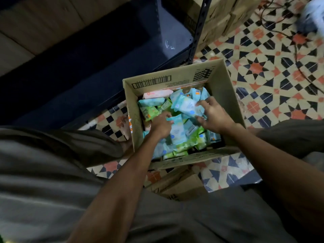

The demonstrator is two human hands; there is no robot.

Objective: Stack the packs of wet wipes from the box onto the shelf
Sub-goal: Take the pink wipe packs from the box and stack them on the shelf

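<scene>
An open cardboard box (226, 88) stands on the tiled floor, filled with several blue, green and pink packs of wet wipes. My right hand (213, 114) grips a light blue pack (186, 105) lifted above the pile. My left hand (161, 124) holds the top edge of another light blue pack (178, 132) that lies on the pile. The dark metal shelf (98, 55) lies to the upper left of the box, its board bare in view.
A perforated shelf post (199, 30) rises just behind the box. More cardboard cartons (219, 20) stand behind the post. A flattened carton (177, 186) lies in front of the box. Cables (298, 55) trail over the patterned floor at the right.
</scene>
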